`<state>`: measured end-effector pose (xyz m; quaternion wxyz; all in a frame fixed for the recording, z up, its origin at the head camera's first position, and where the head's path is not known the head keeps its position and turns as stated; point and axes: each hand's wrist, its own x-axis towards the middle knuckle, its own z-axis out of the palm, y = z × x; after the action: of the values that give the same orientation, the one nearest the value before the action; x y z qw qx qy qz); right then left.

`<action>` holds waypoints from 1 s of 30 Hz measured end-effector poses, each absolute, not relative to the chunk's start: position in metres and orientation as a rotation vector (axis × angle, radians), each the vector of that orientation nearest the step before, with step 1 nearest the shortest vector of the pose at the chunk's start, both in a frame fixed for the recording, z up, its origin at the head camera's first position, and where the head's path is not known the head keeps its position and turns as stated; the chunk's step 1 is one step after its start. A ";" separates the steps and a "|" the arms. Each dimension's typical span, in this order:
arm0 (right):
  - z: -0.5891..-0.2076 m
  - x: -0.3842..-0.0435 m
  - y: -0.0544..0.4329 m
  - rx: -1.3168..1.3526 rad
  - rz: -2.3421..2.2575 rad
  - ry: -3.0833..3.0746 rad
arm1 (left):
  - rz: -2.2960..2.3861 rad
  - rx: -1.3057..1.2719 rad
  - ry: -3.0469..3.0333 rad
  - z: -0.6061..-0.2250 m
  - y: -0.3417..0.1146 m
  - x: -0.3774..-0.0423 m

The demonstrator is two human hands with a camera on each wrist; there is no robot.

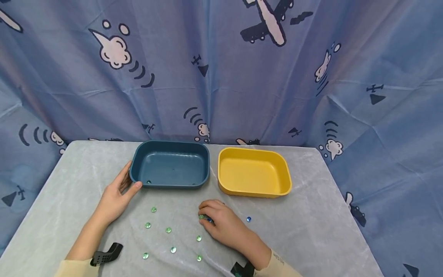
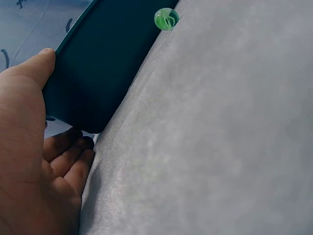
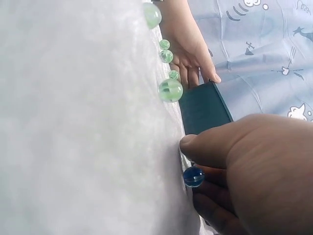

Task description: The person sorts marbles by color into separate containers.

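My left hand [image 1: 115,198] holds the near left corner of a dark teal bin [image 1: 173,184], thumb on its rim and the other fingers around the side. A green marble [image 1: 149,182] lies inside that bin. In front of it, my right hand [image 1: 225,223] is low at the tabletop, thumb and fingers curled round a blue marble [image 3: 193,176]. A green marble [image 1: 201,217] shows by its fingertips; I cannot tell whether it is pinched. Several green marbles [image 1: 168,230] are scattered on the cloth between the hands. Another blue marble [image 1: 248,219] lies right of my right hand.
A yellow bin [image 1: 254,193] stands to the right of the teal one, a narrow gap between them. Pale grey cloth [image 1: 322,231] covers the table. Behind it hangs a blue printed curtain [image 1: 228,96]. Black bands [image 1: 106,254] are on the wrists.
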<state>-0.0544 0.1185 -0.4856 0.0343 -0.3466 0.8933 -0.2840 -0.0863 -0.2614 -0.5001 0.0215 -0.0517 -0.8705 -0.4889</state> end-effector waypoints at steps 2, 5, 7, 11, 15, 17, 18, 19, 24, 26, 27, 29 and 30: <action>-0.485 -0.054 0.119 -1.066 -0.874 2.745 | -1.513 -0.161 -2.695 -0.500 -0.261 -0.086; -0.484 -0.053 0.120 -1.070 -0.868 2.746 | -1.506 -0.158 -2.698 -0.500 -0.260 -0.086; -0.482 -0.054 0.120 -1.077 -0.861 2.745 | -1.505 -0.157 -2.700 -0.500 -0.259 -0.086; -0.479 -0.054 0.121 -1.094 -0.832 2.744 | -1.507 -0.155 -2.703 -0.500 -0.259 -0.086; -0.475 -0.055 0.119 -1.106 -0.797 2.742 | -1.497 -0.150 -2.703 -0.499 -0.259 -0.085; -0.472 -0.055 0.118 -1.102 -0.784 2.738 | -1.492 -0.150 -2.700 -0.500 -0.259 -0.085; -0.471 -0.055 0.118 -1.100 -0.782 2.736 | -1.491 -0.151 -2.698 -0.500 -0.259 -0.085; -0.470 -0.055 0.117 -1.096 -0.780 2.733 | -1.493 -0.153 -2.694 -0.500 -0.259 -0.085; -0.466 -0.055 0.116 -1.090 -0.786 2.719 | -1.497 -0.156 -2.691 -0.500 -0.259 -0.084; -0.465 -0.055 0.116 -1.092 -0.783 2.717 | -1.491 -0.155 -2.694 -0.499 -0.258 -0.084; -0.464 -0.055 0.115 -1.097 -0.780 2.718 | -1.491 -0.156 -2.693 -0.499 -0.258 -0.084; -0.463 -0.056 0.115 -1.109 -0.773 2.720 | -1.490 -0.158 -2.693 -0.499 -0.258 -0.085; -0.463 -0.056 0.115 -1.116 -0.772 2.722 | -1.489 -0.160 -2.693 -0.499 -0.258 -0.085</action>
<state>-0.0564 0.1150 -0.4625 0.0500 -0.3665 0.8938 -0.2537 -0.0850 -0.2582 -0.4989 0.0300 -0.0518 -0.8735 -0.4831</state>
